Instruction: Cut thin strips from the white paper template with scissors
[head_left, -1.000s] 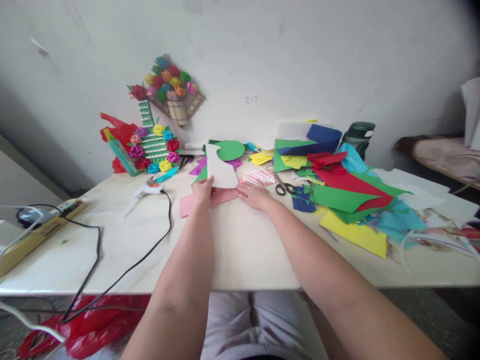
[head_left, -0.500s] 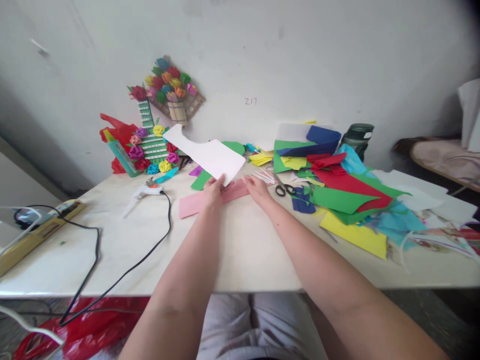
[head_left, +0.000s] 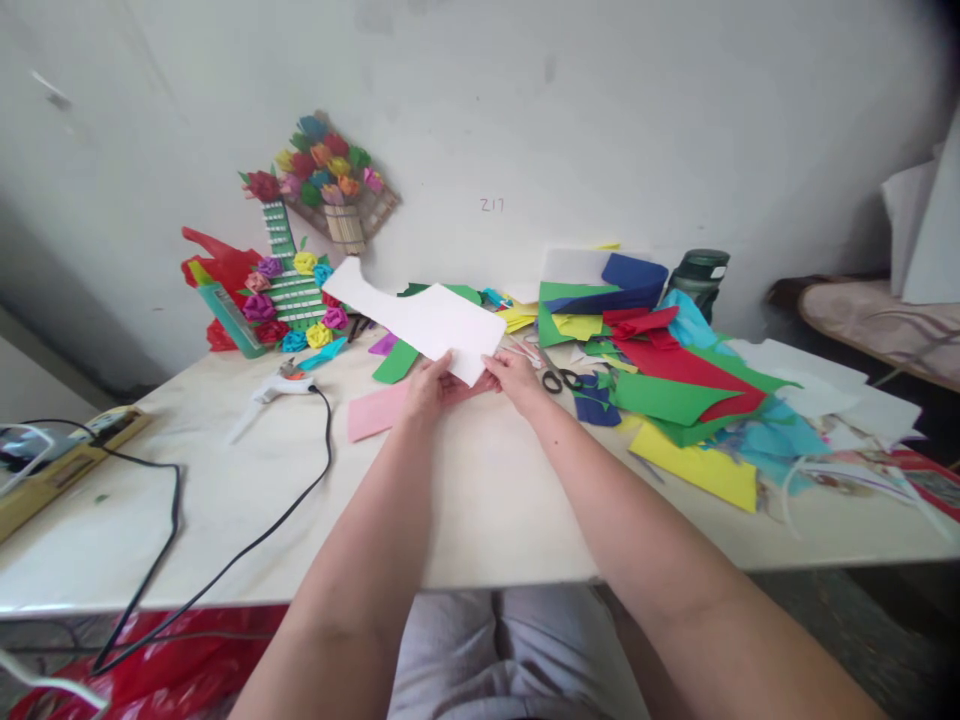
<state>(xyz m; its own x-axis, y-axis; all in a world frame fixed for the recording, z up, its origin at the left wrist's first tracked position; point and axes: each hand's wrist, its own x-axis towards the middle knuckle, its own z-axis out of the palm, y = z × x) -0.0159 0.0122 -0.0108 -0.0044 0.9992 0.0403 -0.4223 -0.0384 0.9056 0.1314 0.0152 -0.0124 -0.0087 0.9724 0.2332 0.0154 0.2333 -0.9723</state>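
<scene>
A white paper cutout [head_left: 420,320], wide at the near end and curving to a narrow tip at far left, is held tilted above the table. My left hand [head_left: 433,388] is closed on its near edge, thumb on top. At the cutout's right corner, my right hand [head_left: 513,376] pinches the edge between thumb and fingers. Beneath both hands lies pink paper [head_left: 371,414], partly hidden by them and the cutout. A green paper piece [head_left: 396,362] shows just beyond the left hand. Black-handled scissors [head_left: 561,381] rest right of my right hand.
A white glue gun [head_left: 274,392] with a black cord lies at left, near a power strip [head_left: 75,468]. Behind it stand a glue bottle [head_left: 229,315] and a green flower-decorated craft [head_left: 296,300]. Coloured paper sheets [head_left: 675,400] crowd the right, before a dark bottle [head_left: 699,275].
My right hand has gone from beside the cutout to gripping its right corner. The cutout has shifted slightly right and lower. The whole view has turned a little to the right.
</scene>
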